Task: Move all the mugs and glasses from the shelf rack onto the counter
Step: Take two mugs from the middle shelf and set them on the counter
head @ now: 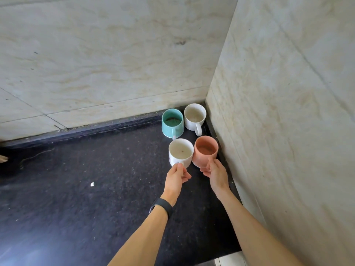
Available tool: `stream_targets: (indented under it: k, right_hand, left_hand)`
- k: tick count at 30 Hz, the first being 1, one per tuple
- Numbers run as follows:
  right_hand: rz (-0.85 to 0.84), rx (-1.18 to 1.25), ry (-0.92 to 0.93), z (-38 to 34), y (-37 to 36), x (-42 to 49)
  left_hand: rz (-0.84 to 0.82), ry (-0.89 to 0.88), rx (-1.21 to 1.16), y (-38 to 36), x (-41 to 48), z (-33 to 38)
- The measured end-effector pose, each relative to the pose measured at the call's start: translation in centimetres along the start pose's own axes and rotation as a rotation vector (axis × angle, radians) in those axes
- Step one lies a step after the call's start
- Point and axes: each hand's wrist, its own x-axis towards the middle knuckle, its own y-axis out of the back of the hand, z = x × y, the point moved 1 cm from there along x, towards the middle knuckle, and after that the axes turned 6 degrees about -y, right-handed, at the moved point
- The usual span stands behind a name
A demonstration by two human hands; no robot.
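Walls [278, 93] of pale marble meet over a black counter [76, 189], where four mugs sit two by two in the corner, apparently packed tight to leave room for more. At the back stand one teal mug [172, 121] and one plain white mug [194, 117]. In front, the left hand [175, 177] pinches the handle of a second white mug [181, 152], and the right hand [216, 174] curls round the handle of the single pink mug [205, 150]. No glasses or shelf rack show.
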Motion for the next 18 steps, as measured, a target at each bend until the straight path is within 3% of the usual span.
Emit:
stream_targets:
  k: [5,10,13,18]
  right_hand:
    - [0.051,-0.028,-0.008,0.1,-0.3,0.4]
    - [0.103,-0.169,-0.063,0.6,-1.0,0.8]
    - [0.066,-0.012,-0.182,0.7,-1.3,0.9]
    - [0.072,0.125,-0.206,0.9,-1.8,1.2]
  left_hand:
    - [0.031,0.043,0.063,-0.4,-0.3,-0.4]
    - [0.221,-0.031,0.471,-0.9,0.0,-1.0]
    - [0.205,-0.034,0.475,-1.4,0.3,-0.5]
    - [0.168,-0.054,0.454,-1.6,0.6,0.2]
